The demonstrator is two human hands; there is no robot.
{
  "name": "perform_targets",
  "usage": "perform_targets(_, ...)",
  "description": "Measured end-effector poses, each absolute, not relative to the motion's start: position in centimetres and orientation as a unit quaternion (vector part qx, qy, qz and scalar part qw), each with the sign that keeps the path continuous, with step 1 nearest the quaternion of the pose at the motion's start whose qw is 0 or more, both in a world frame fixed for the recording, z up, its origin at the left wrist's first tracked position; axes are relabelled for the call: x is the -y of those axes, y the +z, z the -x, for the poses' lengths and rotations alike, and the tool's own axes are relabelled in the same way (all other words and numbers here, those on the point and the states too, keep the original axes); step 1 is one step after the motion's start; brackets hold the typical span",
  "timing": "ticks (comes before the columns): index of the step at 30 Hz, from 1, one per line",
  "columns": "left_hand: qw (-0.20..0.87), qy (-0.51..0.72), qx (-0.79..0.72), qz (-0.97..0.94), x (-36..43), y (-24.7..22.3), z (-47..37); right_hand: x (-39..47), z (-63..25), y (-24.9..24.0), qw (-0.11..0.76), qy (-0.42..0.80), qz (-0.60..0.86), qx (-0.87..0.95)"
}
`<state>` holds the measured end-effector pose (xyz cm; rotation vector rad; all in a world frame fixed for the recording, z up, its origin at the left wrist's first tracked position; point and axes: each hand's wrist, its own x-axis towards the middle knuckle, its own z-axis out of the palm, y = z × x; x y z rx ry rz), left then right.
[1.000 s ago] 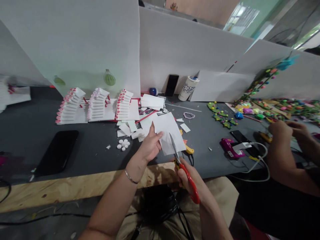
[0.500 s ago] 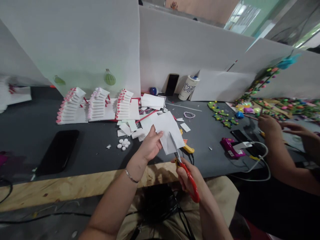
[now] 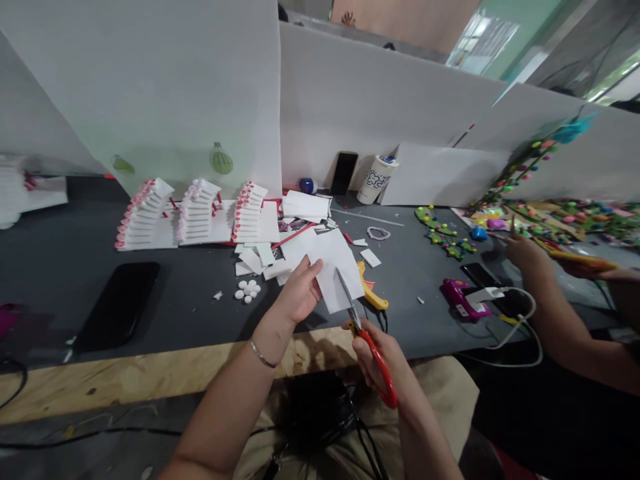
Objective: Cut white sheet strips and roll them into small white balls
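Between thumb and fingers, my left hand (image 3: pixel 301 293) pinches the left edge of a white sheet of paper (image 3: pixel 327 283). My right hand (image 3: pixel 381 353) is wrapped round the red handles of a pair of scissors (image 3: pixel 381 373). Their metal blades point up and away over the right part of the sheet; I cannot tell how far they have cut in. Beyond the sheet lie white paper scraps (image 3: pixel 257 259) and a red stick (image 3: pixel 295 235). A yellow-handled tool (image 3: pixel 374 295) with a cable rests just right of the paper, partly hidden by it.
Three fan-shaped rows of white paper pieces with pink tips (image 3: pixel 145 217) stand at the back left. Small white discs (image 3: pixel 247 290), a black phone (image 3: pixel 120 307), a patterned cup (image 3: pixel 377 179) and a purple power socket (image 3: pixel 463 300) are on the table. A co-worker's hands (image 3: pixel 530 257) are at right.
My hands, the sheet and the scissors stay almost in place, with the view tilted slightly. At the right, the co-worker's far hand now holds a yellow tool.
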<state>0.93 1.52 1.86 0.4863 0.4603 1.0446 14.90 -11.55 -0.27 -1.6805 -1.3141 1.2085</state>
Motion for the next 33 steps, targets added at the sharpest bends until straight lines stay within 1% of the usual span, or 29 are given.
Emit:
perform_targets(8, 0.815, 0.462, -0.225, -0.267, -1.6, 1.1, -1.0, 11.9, -15.7, -1.1, 0.346, 0.441, 0.596, 0.575)
perform_targets(12, 0.821, 0.442, -0.228, -0.281, -1.5, 1.1, -0.9, 11.9, -15.6, -0.8, 0.375, 0.451, 0.572, 0.573)
perform_targets(17, 0.827, 0.426, -0.217, -0.296, -1.4, 0.8, -0.9, 11.8, -15.3, -0.7, 0.382, 0.469, 0.559, 0.568)
perform_targets(22, 0.832, 0.399, -0.223, -0.314, -1.3, 0.6, -0.8, 11.7, -15.3, -0.7, 0.382, 0.459, 0.566, 0.569)
perform_targets(27, 0.826, 0.405, -0.222, -0.323, -1.2, 1.0, -0.8, 11.7, -15.3, -0.6, 0.365, 0.452, 0.592, 0.559)
perform_targets(33, 0.823, 0.406, -0.229, -0.325, -1.1, 1.3, -0.8, 11.5, -15.3, -0.7, 0.352, 0.383, 0.620, 0.588)
